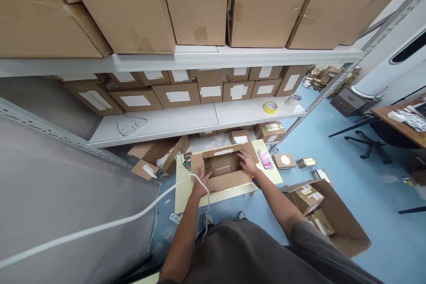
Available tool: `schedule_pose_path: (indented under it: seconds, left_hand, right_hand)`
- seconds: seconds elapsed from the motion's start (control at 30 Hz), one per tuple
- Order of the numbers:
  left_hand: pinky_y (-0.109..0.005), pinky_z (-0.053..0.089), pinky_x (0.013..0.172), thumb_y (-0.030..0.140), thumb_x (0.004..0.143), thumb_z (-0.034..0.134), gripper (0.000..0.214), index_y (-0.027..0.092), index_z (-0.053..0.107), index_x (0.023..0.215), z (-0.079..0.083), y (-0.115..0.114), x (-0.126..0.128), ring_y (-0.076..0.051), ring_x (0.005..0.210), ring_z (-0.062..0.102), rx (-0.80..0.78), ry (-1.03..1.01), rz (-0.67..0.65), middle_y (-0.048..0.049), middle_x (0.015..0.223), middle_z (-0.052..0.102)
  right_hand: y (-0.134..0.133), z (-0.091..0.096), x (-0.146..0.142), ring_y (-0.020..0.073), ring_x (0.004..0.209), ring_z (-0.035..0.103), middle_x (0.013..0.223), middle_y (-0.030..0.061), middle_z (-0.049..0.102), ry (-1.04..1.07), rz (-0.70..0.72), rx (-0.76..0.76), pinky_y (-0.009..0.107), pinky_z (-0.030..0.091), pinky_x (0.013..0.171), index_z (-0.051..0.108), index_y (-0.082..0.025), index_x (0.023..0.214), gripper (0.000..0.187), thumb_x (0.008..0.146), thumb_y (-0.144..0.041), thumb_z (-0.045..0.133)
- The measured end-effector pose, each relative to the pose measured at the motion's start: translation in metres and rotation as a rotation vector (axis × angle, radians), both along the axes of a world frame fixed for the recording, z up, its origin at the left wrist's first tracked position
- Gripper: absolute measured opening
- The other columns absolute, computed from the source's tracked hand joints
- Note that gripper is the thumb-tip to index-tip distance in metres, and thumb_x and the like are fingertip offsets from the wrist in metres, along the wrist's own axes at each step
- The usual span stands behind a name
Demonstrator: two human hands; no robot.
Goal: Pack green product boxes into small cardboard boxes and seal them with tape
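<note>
An open cardboard box lies on a pale yellow tabletop in front of me, its flaps folded outward. Inside, the visible part shows only bare cardboard. My left hand rests at the box's left front corner, fingers spread over the flap. At the right side of the opening, my right hand has its fingers apart and touches the inner edge. A pink item, blurred out, lies right of the box. A white cable crosses in front of my left hand.
Shelves hold large cartons and smaller labelled boxes. On the middle shelf are glasses, a yellow tape roll and a pale tape roll. A big open carton with boxes stands right; another open box sits left.
</note>
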State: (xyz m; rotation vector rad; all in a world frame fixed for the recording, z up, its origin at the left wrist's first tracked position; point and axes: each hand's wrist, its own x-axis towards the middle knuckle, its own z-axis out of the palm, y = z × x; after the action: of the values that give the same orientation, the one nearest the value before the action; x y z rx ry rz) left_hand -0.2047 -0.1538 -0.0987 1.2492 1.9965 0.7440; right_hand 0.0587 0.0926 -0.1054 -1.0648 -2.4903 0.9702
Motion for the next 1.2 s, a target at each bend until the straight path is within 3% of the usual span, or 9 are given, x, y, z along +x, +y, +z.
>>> schedule_pose_path:
  seconds: [0.13,0.27,0.47,0.57,0.67,0.83,0.9,1.0,1.2]
  left_hand:
    - [-0.07,0.009,0.138,0.048,0.063,0.102,0.053,0.025,0.087,0.109,-0.004,0.001,0.016,-0.055,0.172,-0.001,-0.064,0.159,-0.078,-0.009,0.188,0.023]
    - [-0.074,0.01,0.137,0.034,0.086,0.085,0.021,0.026,0.088,0.105,-0.014,-0.007,0.04,-0.054,0.173,0.002,-0.099,0.244,-0.091,-0.0015,0.188,0.025]
    - [-0.074,0.001,0.14,0.027,0.1,0.062,0.025,0.028,0.086,0.106,-0.035,-0.04,0.07,-0.045,0.175,0.0,-0.092,0.28,0.051,-0.0003,0.185,0.032]
    - [-0.072,0.008,0.141,0.03,0.101,0.062,0.022,0.029,0.083,0.106,-0.046,-0.057,0.079,-0.044,0.175,0.003,-0.098,0.276,0.131,0.0,0.184,0.035]
    - [-0.067,0.029,0.137,0.028,0.098,0.067,0.018,0.027,0.08,0.11,-0.052,-0.063,0.089,-0.044,0.174,0.015,-0.062,0.227,0.194,-0.002,0.186,0.03]
    - [-0.046,0.056,0.118,0.021,0.096,0.071,0.025,0.022,0.077,0.12,-0.052,-0.047,0.11,-0.035,0.15,0.061,0.002,0.158,0.45,-0.0114,0.186,0.026]
    - [-0.043,0.059,0.111,0.018,0.097,0.07,0.013,0.021,0.078,0.107,-0.049,-0.039,0.115,-0.031,0.133,0.073,-0.009,0.148,0.521,-0.0148,0.179,0.04]
    - [-0.04,0.058,0.109,0.017,0.094,0.072,0.007,0.02,0.075,0.088,-0.038,-0.032,0.118,-0.028,0.123,0.075,-0.055,0.146,0.527,-0.0127,0.158,0.062]
    - [-0.035,0.057,0.105,0.017,0.091,0.076,0.006,0.021,0.076,0.089,-0.017,-0.042,0.148,-0.025,0.118,0.075,-0.095,0.152,0.58,-0.0074,0.157,0.063]
  right_hand:
    - [0.02,0.001,-0.026,0.0362,0.171,0.025,0.185,0.0104,0.032,-0.093,0.01,0.054,0.059,0.032,0.134,0.049,-0.023,0.171,0.088,0.085,-0.013,0.061]
    - [0.038,-0.004,-0.045,0.0403,0.172,0.02,0.187,0.0105,0.026,-0.179,-0.026,0.042,0.063,0.03,0.133,0.042,-0.026,0.175,0.094,0.084,-0.012,0.063]
    - [0.031,-0.027,-0.056,0.044,0.169,0.024,0.183,0.0119,0.036,-0.207,-0.012,0.011,0.066,0.02,0.133,0.056,-0.029,0.165,0.078,0.089,-0.017,0.067]
    - [0.018,-0.033,-0.062,0.0439,0.164,0.028,0.176,0.0145,0.046,-0.204,0.001,0.042,0.065,0.021,0.131,0.062,-0.029,0.158,0.065,0.095,-0.019,0.068]
    - [0.01,-0.029,-0.068,0.0413,0.156,0.037,0.164,0.0176,0.057,-0.255,0.028,0.104,0.059,0.026,0.128,0.066,-0.027,0.152,0.052,0.1,-0.022,0.066]
    - [0.01,-0.017,-0.07,0.0357,0.134,0.05,0.141,0.0177,0.068,-0.438,0.104,0.228,0.051,0.034,0.117,0.072,-0.024,0.136,0.031,0.113,-0.034,0.054]
    - [0.013,-0.016,-0.069,0.035,0.129,0.053,0.137,0.0183,0.069,-0.476,0.141,0.269,0.05,0.035,0.113,0.073,-0.023,0.133,0.032,0.115,-0.036,0.049]
    - [0.016,-0.016,-0.064,0.0346,0.126,0.055,0.135,0.0198,0.069,-0.461,0.169,0.303,0.049,0.036,0.111,0.073,-0.023,0.131,0.034,0.116,-0.037,0.046]
    - [0.025,-0.015,-0.045,0.0352,0.137,0.059,0.144,0.0181,0.071,-0.305,0.149,0.171,0.055,0.036,0.122,0.069,-0.024,0.144,0.041,0.107,-0.023,0.052]
